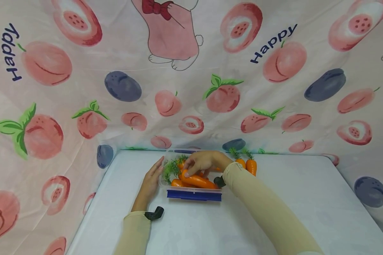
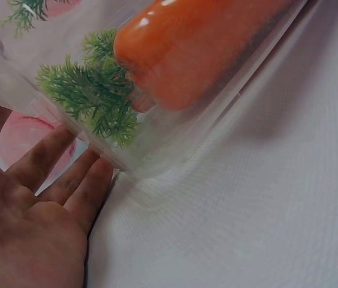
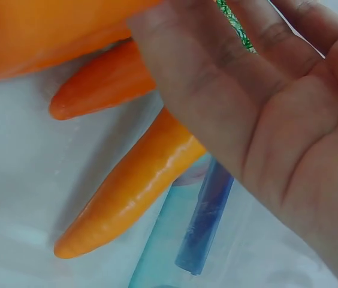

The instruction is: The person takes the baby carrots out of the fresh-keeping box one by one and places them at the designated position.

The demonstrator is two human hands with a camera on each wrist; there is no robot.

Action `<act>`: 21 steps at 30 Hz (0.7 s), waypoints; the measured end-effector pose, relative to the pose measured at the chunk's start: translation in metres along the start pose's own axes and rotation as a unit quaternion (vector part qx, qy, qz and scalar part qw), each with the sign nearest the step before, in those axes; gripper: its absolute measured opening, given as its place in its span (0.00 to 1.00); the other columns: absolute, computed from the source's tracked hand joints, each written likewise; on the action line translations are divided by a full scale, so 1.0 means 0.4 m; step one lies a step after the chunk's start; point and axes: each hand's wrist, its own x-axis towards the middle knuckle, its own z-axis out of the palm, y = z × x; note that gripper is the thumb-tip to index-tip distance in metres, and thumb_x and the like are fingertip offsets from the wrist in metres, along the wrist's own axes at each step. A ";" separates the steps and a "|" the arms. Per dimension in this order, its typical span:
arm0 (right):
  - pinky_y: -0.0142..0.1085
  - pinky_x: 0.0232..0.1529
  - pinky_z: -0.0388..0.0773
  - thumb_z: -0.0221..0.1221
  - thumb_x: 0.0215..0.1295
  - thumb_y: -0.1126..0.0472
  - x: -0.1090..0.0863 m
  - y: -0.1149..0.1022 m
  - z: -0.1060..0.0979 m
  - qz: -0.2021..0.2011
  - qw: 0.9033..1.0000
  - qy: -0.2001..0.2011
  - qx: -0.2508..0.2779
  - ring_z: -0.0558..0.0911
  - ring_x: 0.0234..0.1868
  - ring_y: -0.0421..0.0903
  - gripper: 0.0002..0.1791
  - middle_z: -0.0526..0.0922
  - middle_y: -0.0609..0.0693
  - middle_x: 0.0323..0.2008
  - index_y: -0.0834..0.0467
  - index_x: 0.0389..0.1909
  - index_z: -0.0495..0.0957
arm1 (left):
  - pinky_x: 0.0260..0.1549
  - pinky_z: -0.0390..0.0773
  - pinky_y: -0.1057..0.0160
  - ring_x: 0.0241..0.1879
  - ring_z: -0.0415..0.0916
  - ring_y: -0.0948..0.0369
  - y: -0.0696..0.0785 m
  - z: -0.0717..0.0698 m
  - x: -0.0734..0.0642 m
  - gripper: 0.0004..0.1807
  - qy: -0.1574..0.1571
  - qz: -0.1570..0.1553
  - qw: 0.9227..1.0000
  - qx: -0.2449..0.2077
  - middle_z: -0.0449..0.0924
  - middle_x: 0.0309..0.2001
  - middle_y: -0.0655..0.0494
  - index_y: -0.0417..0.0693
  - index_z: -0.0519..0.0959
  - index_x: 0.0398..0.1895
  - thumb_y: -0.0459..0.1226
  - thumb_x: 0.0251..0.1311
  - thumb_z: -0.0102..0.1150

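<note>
A clear plastic box (image 1: pixel 207 190) with blue clasps holds several orange carrots with green tops. My right hand (image 1: pixel 204 162) reaches over it and pinches the thick end of a carrot (image 1: pixel 199 181), which slants above the others. In the right wrist view two more carrots, one orange (image 3: pixel 103 81) and one yellower (image 3: pixel 127 186), lie beneath that hand; its fingertips are out of sight there. Against the box's left wall rests my left hand (image 1: pixel 151 180), fingers extended. Through the clear wall, the left wrist view shows a leafy green top (image 2: pixel 91 99) beside a carrot (image 2: pixel 187 54).
Two carrots (image 1: pixel 251 166) with green tops lie on the white table (image 1: pixel 274 198), right of the box and partly behind my right forearm. A blue clasp (image 1: pixel 194 195) hangs down along the box's front. A fruit-printed cloth (image 1: pixel 191 81) rises behind the table.
</note>
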 end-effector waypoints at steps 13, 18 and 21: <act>0.42 0.37 0.88 0.68 0.65 0.47 -0.010 -0.006 -0.017 -0.010 1.000 0.002 0.006 0.80 0.36 0.48 0.23 0.84 0.49 0.47 0.51 0.58 0.82 | 0.80 0.46 0.44 0.82 0.46 0.49 0.001 0.002 0.001 0.28 0.007 0.000 1.000 0.021 0.55 0.81 0.53 0.56 0.62 0.79 0.49 0.80 0.43; 0.43 0.39 0.88 0.67 0.66 0.47 -0.018 -0.007 -0.023 -0.017 1.000 0.009 0.025 0.81 0.38 0.50 0.19 0.84 0.51 0.46 0.51 0.53 0.83 | 0.80 0.47 0.44 0.82 0.47 0.50 0.004 0.003 -0.002 0.29 0.006 -0.002 1.000 0.015 0.56 0.81 0.55 0.55 0.61 0.80 0.50 0.80 0.43; 0.44 0.41 0.88 0.67 0.67 0.48 -0.023 -0.005 -0.027 -0.022 0.999 0.012 0.036 0.82 0.40 0.49 0.19 0.83 0.51 0.47 0.52 0.54 0.83 | 0.80 0.47 0.44 0.81 0.48 0.51 0.005 0.003 -0.002 0.29 0.006 -0.003 1.000 0.015 0.56 0.80 0.55 0.57 0.62 0.79 0.50 0.80 0.44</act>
